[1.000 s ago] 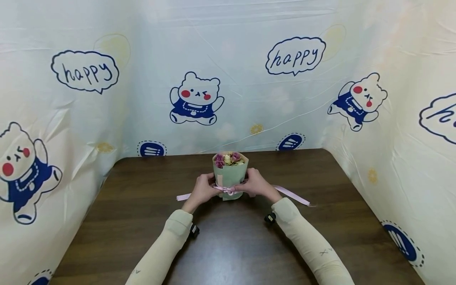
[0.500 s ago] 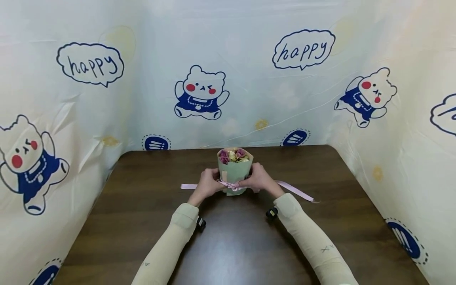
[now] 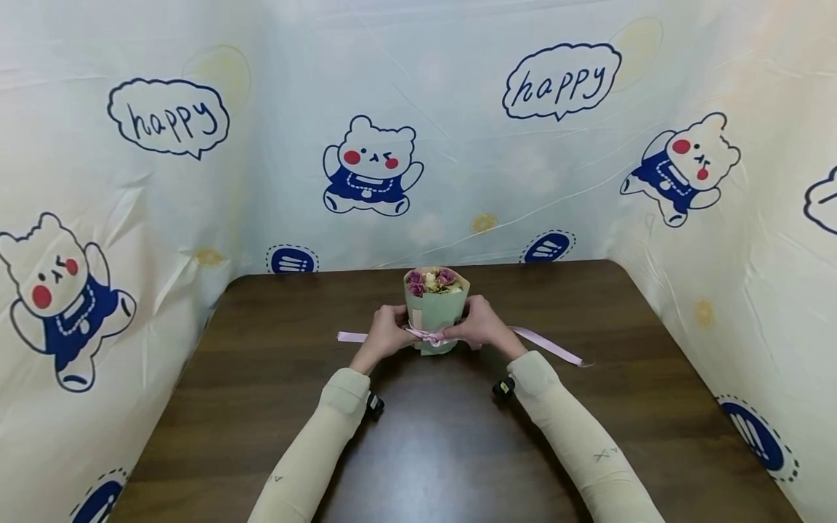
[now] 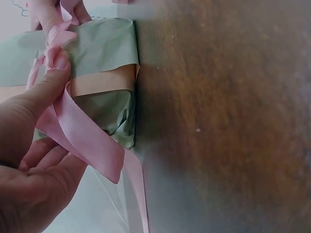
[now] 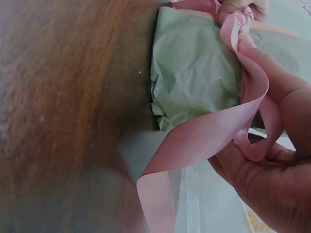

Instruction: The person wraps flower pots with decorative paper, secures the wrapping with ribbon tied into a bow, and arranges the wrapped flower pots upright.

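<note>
A small bouquet (image 3: 437, 311) in green paper, with purple and cream flowers on top, stands upright near the table's far side. Round its lower part runs a pink ribbon (image 3: 548, 344), gathered in a knot at the front. From the left, my left hand (image 3: 386, 334) pinches the ribbon; in the left wrist view its thumb (image 4: 46, 90) lies right by the knot. On the other side my right hand (image 3: 482, 324) grips the ribbon, its thumb (image 5: 272, 68) against the knot and a loop passing between thumb and fingers. Loose ends trail out to both sides.
The dark wooden table (image 3: 418, 436) extends toward me and to both sides. A pale curtain (image 3: 458, 145) with printed bears and "happy" bubbles surrounds its back and sides. Small black devices (image 3: 503, 388) are on both wrists.
The head view has shifted, so table, curtain and bouquet all appear slightly higher and further right. Both hands stay at the knot, with hardly any visible motion against the bouquet.
</note>
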The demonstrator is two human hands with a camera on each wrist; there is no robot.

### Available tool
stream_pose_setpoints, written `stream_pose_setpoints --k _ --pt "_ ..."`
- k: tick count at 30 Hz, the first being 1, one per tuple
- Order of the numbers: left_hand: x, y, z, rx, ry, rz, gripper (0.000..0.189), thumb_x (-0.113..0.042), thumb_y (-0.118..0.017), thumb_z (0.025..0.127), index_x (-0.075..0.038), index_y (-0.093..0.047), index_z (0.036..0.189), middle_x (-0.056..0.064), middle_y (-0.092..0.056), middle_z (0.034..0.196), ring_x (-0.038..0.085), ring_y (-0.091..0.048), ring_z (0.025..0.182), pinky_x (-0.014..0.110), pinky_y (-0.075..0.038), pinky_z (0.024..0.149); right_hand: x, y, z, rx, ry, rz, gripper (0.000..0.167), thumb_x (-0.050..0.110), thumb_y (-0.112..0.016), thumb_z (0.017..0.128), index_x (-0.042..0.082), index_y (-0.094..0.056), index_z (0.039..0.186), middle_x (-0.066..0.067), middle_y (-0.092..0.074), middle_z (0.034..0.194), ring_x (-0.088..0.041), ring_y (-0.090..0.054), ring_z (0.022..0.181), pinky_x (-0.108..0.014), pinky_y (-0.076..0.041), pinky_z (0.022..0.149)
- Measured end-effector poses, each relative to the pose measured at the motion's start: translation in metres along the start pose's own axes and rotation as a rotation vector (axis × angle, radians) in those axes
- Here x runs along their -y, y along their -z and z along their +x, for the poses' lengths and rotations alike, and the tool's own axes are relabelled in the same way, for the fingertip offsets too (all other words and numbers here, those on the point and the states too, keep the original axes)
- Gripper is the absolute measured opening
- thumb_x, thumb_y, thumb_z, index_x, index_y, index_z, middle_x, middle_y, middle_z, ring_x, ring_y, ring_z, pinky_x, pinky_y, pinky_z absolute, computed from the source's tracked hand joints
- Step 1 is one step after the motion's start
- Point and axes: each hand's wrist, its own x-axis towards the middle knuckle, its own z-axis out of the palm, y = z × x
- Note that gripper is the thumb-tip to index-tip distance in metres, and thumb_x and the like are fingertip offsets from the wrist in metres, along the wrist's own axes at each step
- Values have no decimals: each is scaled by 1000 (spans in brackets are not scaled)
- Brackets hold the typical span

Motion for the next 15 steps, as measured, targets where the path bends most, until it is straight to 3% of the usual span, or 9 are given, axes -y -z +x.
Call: stream_pose_setpoints --k 4,8,12,15 --pt "2 3 1 23 27 -2 52 -4 -87 77 7 -68 124 22 -72 116 32 -71 107 43 -58 90 -1 -5 1 -13 22 -13 62 34 -97 67 5 -68 112 -7 -73 99 -17 -66 83 -35 -57 73" --pt "2 9 4 95 -7 38 52 -6 -86 79 5 -66 126 22 -71 119 32 -70 109 44 -57 92 0 -9 -1 -2 62 -50 67 32 -95 70 1 -62 119 -11 -71 104 -18 -64 83 -34 -56 72" --pt "0 23 5 270 -43 107 70 -13 -88 79 4 -55 139 22 -64 132 35 -63 121 48 -53 99 -2 -4 -4 64 99 -60 67 33 -90 77 2 -58 127 -12 -69 113 -19 -65 90 -36 -56 77" --pt "-1 40 3 426 -41 107 96 -22 -89 79 2 -36 155 22 -47 152 37 -50 137 50 -46 108 -4 6 -7 158 138 -56 75 36 -87 81 4 -52 139 -12 -65 129 -23 -64 110 -42 -54 93"
